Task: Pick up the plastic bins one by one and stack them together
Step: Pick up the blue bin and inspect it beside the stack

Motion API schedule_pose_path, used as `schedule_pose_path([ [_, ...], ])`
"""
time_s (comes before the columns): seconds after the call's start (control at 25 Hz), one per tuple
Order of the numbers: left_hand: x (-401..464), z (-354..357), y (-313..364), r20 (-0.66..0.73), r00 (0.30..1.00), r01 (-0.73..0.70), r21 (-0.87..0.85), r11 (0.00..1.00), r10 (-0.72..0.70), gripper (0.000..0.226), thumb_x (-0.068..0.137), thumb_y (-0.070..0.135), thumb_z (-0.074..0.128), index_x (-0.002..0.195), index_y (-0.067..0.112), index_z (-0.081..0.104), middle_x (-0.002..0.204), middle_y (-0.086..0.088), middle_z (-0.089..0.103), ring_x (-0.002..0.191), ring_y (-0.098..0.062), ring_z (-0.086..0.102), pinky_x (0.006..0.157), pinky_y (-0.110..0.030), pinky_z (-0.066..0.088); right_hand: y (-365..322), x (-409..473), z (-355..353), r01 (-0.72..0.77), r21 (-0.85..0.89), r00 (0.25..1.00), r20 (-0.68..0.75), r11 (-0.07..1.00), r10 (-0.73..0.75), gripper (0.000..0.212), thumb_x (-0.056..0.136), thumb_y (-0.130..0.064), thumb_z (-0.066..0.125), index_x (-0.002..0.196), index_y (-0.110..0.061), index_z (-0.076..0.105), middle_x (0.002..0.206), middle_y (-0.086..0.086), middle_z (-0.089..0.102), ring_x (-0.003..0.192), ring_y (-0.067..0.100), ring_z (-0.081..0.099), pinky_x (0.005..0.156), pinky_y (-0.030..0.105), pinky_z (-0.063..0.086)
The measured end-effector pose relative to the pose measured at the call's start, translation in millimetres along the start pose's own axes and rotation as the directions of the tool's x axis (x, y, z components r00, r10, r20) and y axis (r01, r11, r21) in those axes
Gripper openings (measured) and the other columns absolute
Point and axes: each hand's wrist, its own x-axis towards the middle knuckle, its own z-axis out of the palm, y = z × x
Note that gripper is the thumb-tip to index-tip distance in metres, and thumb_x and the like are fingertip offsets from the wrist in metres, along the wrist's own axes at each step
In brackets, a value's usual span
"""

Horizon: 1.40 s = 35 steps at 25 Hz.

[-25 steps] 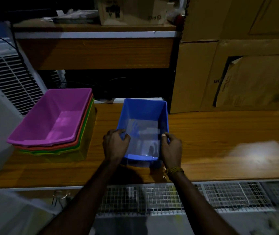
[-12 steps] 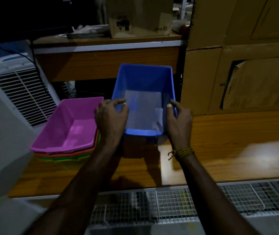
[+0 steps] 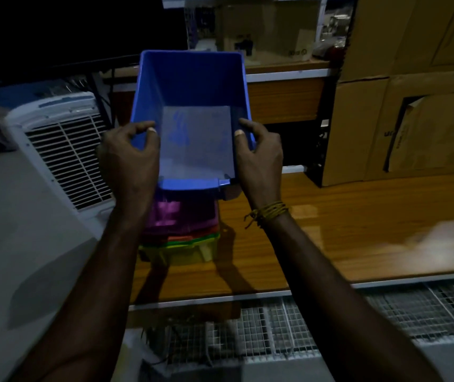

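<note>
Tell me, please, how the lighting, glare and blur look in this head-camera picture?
Head view: dim overall, upper left nearly black; a glare patch on the wooden table at right; the blue bin, gripped by the left hand and right hand, reads clearly; the edges look smeared; straight lines bow from the wide-angle lens.

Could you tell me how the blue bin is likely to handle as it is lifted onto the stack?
The blue bin is probably light: the left hand and right hand hold it up by the rim alone. Its straight walls suggest stiffness. The glossy plastic may be slippery.
</note>
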Motion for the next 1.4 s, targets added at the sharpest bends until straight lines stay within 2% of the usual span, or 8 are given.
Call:
schedule_pose_path([
  [0.12, 4, -19, -27, 0.018, 0.999, 0.031, 0.041, 0.999, -0.032, 0.033, 0.086, 0.041, 0.053, 0.105, 0.027, 0.075, 0.105, 0.000, 0.075, 0.090, -0.022, 0.068, 0.066, -0.027, 0.043, 7, -13, 37, -0.030, -0.031, 0.999, 0.034, 0.999, 0.031, 0.039, 0.091, -0.039, 0.052, 0.123, -0.020, 0.064, 0.116, 0.015, 0.060, 0.106, 0.031, 0.062, 0.086, 0.049, 0.057],
  [0.2, 6, -20, -47, 0.041, 0.996, 0.071, 0.089, 0.993, -0.075, 0.033, 0.085, 0.041, 0.054, 0.105, 0.025, 0.076, 0.104, -0.004, 0.075, 0.090, -0.028, 0.068, 0.067, -0.031, 0.045, 12, -18, 55, -0.055, -0.065, 0.997, 0.053, 0.996, 0.058, 0.042, 0.088, -0.041, 0.050, 0.121, -0.022, 0.065, 0.115, 0.016, 0.062, 0.104, 0.031, 0.063, 0.086, 0.049, 0.057],
  [0.4, 7, -13, -84, 0.132, 0.974, 0.163, 0.169, 0.972, -0.186, 0.035, 0.081, 0.046, 0.053, 0.101, 0.027, 0.075, 0.092, -0.007, 0.074, 0.084, -0.035, 0.066, 0.071, -0.044, 0.056, 25, -12, 81, -0.101, -0.179, 0.984, 0.124, 0.979, 0.124, 0.035, 0.090, -0.028, 0.056, 0.120, -0.016, 0.068, 0.119, 0.018, 0.064, 0.105, 0.032, 0.063, 0.093, 0.049, 0.053],
  [0.68, 27, 2, -83, 0.181, 0.953, 0.207, 0.202, 0.957, -0.244, 0.020, 0.091, 0.030, 0.059, 0.104, 0.023, 0.073, 0.106, -0.002, 0.073, 0.096, -0.027, 0.065, 0.077, -0.036, 0.048, 34, 3, 100, -0.132, -0.246, 0.972, 0.157, 0.960, 0.174, 0.036, 0.091, -0.028, 0.052, 0.123, -0.018, 0.065, 0.128, 0.016, 0.060, 0.114, 0.029, 0.059, 0.098, 0.047, 0.052],
  [0.84, 30, 6, -92, 0.173, 0.967, 0.150, 0.200, 0.968, -0.186, 0.019, 0.091, 0.026, 0.060, 0.106, 0.022, 0.071, 0.108, -0.003, 0.072, 0.096, -0.028, 0.065, 0.075, -0.033, 0.044, 44, 8, 108, -0.129, -0.289, 0.963, 0.191, 0.949, 0.189, 0.037, 0.089, -0.031, 0.051, 0.122, -0.021, 0.065, 0.128, 0.016, 0.059, 0.117, 0.033, 0.056, 0.097, 0.050, 0.052],
  [1.08, -2, 15, -132, 0.225, 0.946, 0.186, 0.215, 0.959, -0.234, 0.018, 0.088, 0.031, 0.061, 0.102, 0.026, 0.070, 0.104, -0.006, 0.073, 0.099, -0.037, 0.064, 0.077, -0.040, 0.053, 76, -19, 110, -0.122, -0.353, 0.953, 0.218, 0.928, 0.209, 0.035, 0.092, -0.028, 0.054, 0.124, -0.017, 0.064, 0.128, 0.020, 0.055, 0.120, 0.036, 0.052, 0.101, 0.045, 0.048],
  [1.16, -16, 16, -139, 0.233, 0.944, 0.182, 0.217, 0.959, -0.232, 0.018, 0.089, 0.026, 0.062, 0.104, 0.021, 0.071, 0.106, -0.009, 0.072, 0.099, -0.036, 0.063, 0.074, -0.034, 0.048, 87, -29, 108, -0.094, -0.374, 0.945, 0.259, 0.923, 0.202, 0.036, 0.094, -0.024, 0.054, 0.128, -0.015, 0.061, 0.129, 0.022, 0.053, 0.125, 0.036, 0.046, 0.103, 0.043, 0.043],
  [1.4, -37, 19, -165, 0.321, 0.924, 0.101, 0.320, 0.942, -0.208, 0.023, 0.089, 0.021, 0.064, 0.111, 0.015, 0.070, 0.111, -0.015, 0.069, 0.095, -0.037, 0.064, 0.077, -0.040, 0.050, 114, -47, 103, -0.064, -0.419, 0.902, 0.365, 0.906, 0.233, 0.040, 0.099, -0.021, 0.049, 0.138, -0.014, 0.052, 0.134, 0.019, 0.048, 0.124, 0.035, 0.048, 0.101, 0.040, 0.045],
])
